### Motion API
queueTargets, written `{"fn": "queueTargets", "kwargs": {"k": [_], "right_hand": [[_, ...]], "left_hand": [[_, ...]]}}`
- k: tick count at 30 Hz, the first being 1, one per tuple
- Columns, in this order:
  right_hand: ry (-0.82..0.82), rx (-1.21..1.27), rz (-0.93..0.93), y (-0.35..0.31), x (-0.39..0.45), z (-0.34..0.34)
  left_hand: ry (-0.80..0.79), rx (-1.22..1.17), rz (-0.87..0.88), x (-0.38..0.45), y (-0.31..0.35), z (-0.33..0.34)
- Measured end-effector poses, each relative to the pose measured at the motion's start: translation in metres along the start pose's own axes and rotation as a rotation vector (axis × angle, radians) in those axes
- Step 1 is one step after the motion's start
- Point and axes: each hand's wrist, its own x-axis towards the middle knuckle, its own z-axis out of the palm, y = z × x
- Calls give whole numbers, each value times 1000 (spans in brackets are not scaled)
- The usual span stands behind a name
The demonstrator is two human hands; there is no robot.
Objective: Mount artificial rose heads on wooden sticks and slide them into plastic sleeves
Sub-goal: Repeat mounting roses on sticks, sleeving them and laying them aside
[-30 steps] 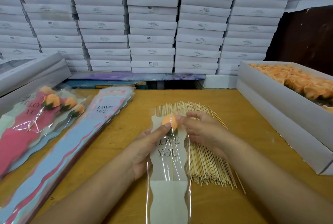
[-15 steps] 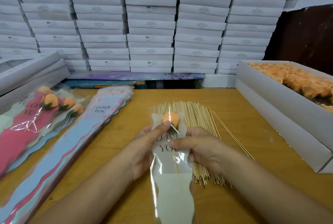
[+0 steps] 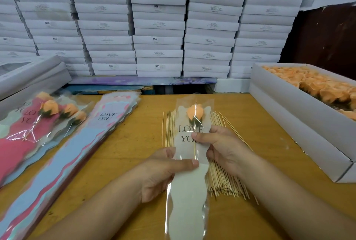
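Note:
A clear plastic sleeve [image 3: 187, 191] printed "LOVE YOU" lies lengthwise at the middle of the table. Inside its top end sits an orange rose head [image 3: 195, 113] on a thin wooden stick [image 3: 195, 148]. My left hand [image 3: 159, 174] pinches the sleeve's middle, thumb across the front. My right hand [image 3: 219, 147] pinches the sleeve just under the lettering, thumb on the stick. Under both hands spreads a pile of wooden sticks [image 3: 223, 180].
A white box of orange rose heads [image 3: 317, 87] stands at the right. A stack of empty sleeves [image 3: 77, 143] and several finished sleeved roses [image 3: 34, 124] lie at the left. White boxes [image 3: 158, 23] are stacked high behind the wooden table [image 3: 269, 162].
The rose has gone deeper toward the sleeve's top end. My left thumb has slid down from the rose to the sleeve's middle, and my right hand has shifted onto the sleeve under the lettering.

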Motion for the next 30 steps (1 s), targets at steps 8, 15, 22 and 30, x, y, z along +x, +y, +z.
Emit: {"fn": "queueTargets", "kwargs": {"k": [8, 15, 22, 30], "right_hand": [[2, 8, 28, -8, 1, -1], [103, 44, -1, -10, 8, -9], [178, 73, -7, -16, 10, -16], [180, 65, -47, -17, 8, -15]], "left_hand": [[-9, 38, 11, -5, 3, 6], [-96, 79, -61, -11, 1, 11], [-130, 105, -67, -10, 0, 10], [-95, 82, -53, -9, -2, 11]]}}
